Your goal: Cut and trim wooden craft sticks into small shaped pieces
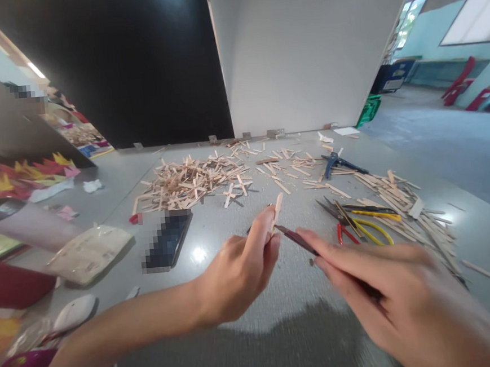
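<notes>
My left hand (pixel 245 262) is closed on a short wooden craft stick (pixel 279 204), whose pale end points up past the thumb. In my right hand (pixel 389 285) is a dark, slim craft knife (pixel 295 238), its narrow tip touching or very close to the stick just above my left fingertips. My fingers cover most of its handle. Beyond my left hand spreads a heap of cut wooden sticks (pixel 194 179). Scissors with yellow handles (pixel 371 227) and a yellow-and-black cutter (pixel 374 210) lie past my right hand, with red-handled pliers (pixel 345 232) partly under them.
Blue-handled cutters (pixel 341 164) lie farther back. Long sticks (pixel 426 226) are piled on the right. A phone (pixel 168 240), a plastic packet (pixel 91 253) and a bottle (pixel 27 223) occupy the left. Black (pixel 125 63) and white panels (pixel 302 49) rise at the back.
</notes>
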### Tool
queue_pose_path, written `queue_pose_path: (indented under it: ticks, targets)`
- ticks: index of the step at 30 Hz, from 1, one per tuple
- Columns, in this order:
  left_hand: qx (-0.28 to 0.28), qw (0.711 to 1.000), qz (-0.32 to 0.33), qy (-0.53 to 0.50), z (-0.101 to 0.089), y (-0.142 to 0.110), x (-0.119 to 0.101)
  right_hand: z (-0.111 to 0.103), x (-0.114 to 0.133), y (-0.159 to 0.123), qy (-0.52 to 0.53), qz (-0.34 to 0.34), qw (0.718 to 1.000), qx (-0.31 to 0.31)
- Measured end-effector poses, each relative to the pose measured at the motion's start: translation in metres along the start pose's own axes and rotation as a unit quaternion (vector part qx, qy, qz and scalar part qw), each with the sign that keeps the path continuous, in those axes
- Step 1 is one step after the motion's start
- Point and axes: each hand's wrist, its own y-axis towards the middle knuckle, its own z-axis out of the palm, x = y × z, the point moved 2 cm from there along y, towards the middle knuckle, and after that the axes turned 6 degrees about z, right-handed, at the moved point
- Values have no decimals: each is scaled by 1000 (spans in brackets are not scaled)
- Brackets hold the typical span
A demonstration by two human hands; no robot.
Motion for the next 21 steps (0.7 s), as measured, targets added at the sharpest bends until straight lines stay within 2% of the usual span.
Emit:
queue_pose_path:
  ticks: [2,4,7,9,13,15,18,21]
  targets:
    - [3,1000,19,8,0,0,-1,-2,-2,2,17,17,999,28]
    - [4,1000,20,10,-1,0,-2,0,-3,0,3,21,999,30]
    - [-12,1000,-19,2,-3,-1,-3,11,2,-6,-55,-28,997,-37]
    - [-21,999,-28,2,-6,-1,-4,15,5,-8,-67,-51,995,-54]
    - [-15,998,25,46,-8,-3,-9,5,1,1,29,13,999,31]
    - [-10,996,35,75,-7,-4,-11,-3,-2,7,48,26,997,55]
    - [-12,996,32,79,-6,-4,-9,-9,-6,12,53,20,997,59]
    - [10,995,81,54,-7,-4,-7,-13,-8,10,50,-4,997,51]
